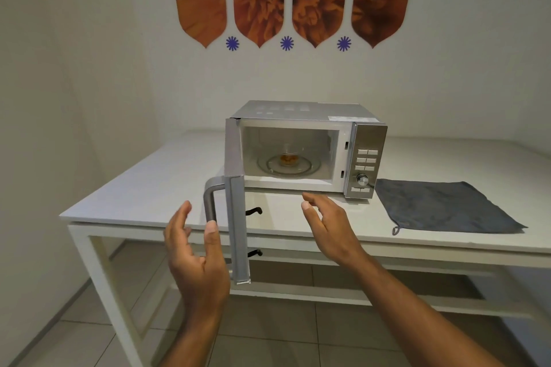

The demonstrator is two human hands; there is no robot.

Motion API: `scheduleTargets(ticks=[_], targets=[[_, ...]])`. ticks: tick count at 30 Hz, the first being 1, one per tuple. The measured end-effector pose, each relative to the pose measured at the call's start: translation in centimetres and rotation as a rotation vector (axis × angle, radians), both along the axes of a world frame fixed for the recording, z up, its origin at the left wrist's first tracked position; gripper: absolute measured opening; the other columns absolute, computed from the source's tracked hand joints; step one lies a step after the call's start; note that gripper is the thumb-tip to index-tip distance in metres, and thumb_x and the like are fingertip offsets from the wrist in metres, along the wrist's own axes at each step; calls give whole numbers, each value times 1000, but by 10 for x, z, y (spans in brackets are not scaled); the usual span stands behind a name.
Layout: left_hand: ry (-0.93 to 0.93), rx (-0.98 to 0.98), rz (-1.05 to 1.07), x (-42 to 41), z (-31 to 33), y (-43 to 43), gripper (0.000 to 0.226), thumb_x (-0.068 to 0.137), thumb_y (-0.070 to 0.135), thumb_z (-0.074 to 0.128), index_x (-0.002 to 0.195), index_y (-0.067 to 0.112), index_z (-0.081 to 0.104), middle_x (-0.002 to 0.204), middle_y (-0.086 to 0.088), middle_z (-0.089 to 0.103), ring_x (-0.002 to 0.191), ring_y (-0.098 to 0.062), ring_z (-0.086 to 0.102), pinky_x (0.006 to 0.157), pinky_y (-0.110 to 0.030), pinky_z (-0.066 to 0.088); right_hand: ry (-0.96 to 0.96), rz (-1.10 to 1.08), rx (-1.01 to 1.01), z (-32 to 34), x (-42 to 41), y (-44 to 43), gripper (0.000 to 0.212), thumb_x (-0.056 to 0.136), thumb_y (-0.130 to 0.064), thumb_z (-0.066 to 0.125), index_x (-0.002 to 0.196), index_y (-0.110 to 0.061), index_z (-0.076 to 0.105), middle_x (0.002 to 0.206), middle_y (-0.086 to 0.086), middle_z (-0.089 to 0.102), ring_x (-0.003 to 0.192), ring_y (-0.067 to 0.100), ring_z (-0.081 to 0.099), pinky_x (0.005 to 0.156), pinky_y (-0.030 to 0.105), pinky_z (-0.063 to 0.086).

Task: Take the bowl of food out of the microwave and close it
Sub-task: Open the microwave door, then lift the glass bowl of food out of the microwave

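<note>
Now both spread, empty: left hand (195, 250) beside door handle (210, 199); right hand (326, 225) before microwave (307, 149).

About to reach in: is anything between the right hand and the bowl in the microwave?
Nothing visible. The door is swung open to the left, the right hand is in front of the opening, and the bowl sits alone on the turntable.

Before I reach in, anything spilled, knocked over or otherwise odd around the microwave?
Nothing stands out. The bowl of food sits upright on the turntable inside the microwave, whose door is swung fully open. No spill shows. The grey cloth lies flat on the table.
</note>
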State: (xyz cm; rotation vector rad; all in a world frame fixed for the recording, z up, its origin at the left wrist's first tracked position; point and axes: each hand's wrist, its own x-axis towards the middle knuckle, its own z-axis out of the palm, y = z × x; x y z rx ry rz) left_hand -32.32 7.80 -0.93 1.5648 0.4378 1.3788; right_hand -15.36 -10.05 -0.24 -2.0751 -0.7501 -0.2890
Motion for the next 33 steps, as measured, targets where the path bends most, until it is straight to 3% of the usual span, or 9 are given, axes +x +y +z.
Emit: scheduleTargets(ticks=[2,5,8,15,22,27,29,32,33], targets=[[-67,145,63,-3,7,-4,54,103,34,56,153,16,50,153,-4,54,141,-28,54,116,-49,47,1,-10,-6,1,-3,-1,57,103,-60,34,147,-30,53,154,-6,53,142,12,48,118,42,41],[-158,370,55,-2,15,-13,50,102,19,58,149,3,52,147,-14,58,143,-28,53,119,-38,44,4,-27,-13,6,-7,-3,58,102,-60,34,149,-30,51,157,-5,50,145,14,44,120,45,39],[-167,467,-53,3,20,-26,50,101,19,58,149,6,52,146,-11,59,143,-23,54,118,-28,43,6,-40,-10,11,-10,-3,61,101,-61,34,150,-29,49,159,-5,48,146,16,43,120,47,38],[-37,387,-282,32,31,-56,48,102,27,55,149,17,54,146,6,59,140,-11,54,114,-21,46,-13,-84,6,18,-1,-3,58,102,-58,37,152,-30,46,160,-5,45,147,15,40,118,35,32],[137,247,-385,104,40,-51,39,101,24,59,139,32,60,132,15,66,128,5,57,101,-6,47,32,-108,32,24,37,2,56,102,-57,39,152,-32,44,162,-2,42,146,20,42,118,47,39],[235,216,-333,134,25,-14,38,102,12,64,135,29,65,129,11,70,123,6,60,104,-22,53,33,-107,37,21,78,5,53,103,-54,40,150,-31,47,160,-2,45,146,20,43,115,40,38],[259,195,-301,137,15,-3,40,102,12,65,133,37,62,128,14,69,122,9,60,104,-23,52,47,-104,36,18,94,9,53,103,-53,40,150,-29,48,160,-1,45,146,20,43,115,40,37],[267,164,-253,134,6,7,40,101,11,65,132,36,64,131,8,70,124,-3,63,104,-24,52,52,-97,52,13,113,15,53,104,-51,41,150,-27,49,159,0,47,146,21,44,115,41,37],[277,165,-224,133,5,11,38,101,12,65,133,33,65,132,6,69,124,-5,63,103,-19,50,52,-94,55,11,118,17,53,104,-51,41,150,-26,49,159,0,47,145,21,44,116,42,37]])
